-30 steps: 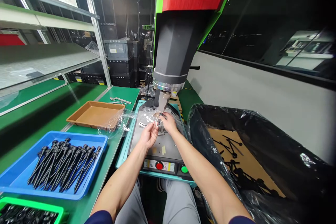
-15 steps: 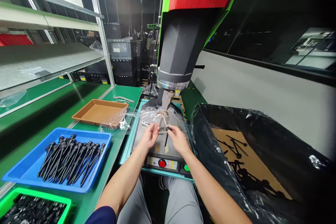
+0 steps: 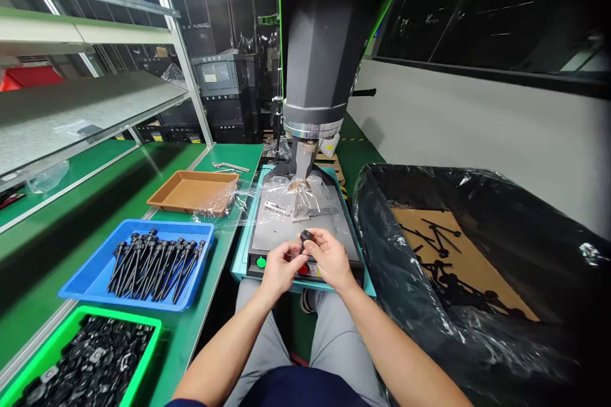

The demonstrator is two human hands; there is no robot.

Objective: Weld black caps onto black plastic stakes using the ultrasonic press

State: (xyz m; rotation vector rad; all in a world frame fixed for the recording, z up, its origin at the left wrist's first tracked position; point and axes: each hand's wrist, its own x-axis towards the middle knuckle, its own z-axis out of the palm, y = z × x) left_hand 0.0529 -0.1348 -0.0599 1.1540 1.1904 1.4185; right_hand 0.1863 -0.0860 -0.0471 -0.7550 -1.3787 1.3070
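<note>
A black round-headed rod [image 3: 306, 237] is pinched by its head in my right hand [image 3: 333, 259], close above the front edge of the machine's work plate [image 3: 267, 236]. My left hand [image 3: 282, 268] meets it from the other side, thumb and fingers closed around the lower part. Most of the rod's shaft is hidden behind my fingers. Beyond my hands, clear plastic film [image 3: 281, 189] drapes over the metal fixture [image 3: 301, 211] under the machine's horn [image 3: 304, 159].
At left stand a blue tray [image 3: 86, 273] of similar rods, a green bin [image 3: 155, 343] of small black parts and a brown tray [image 3: 176, 191]. A wrench [image 3: 231, 166] lies behind. To the right, a black-lined box [image 3: 382, 235] holds several rods on cardboard [image 3: 470, 248].
Both hands have come back toward my body, away from the fixture, and drawn together. The rod's shaft, visible hanging down before, is now mostly covered. My view has shifted too.
</note>
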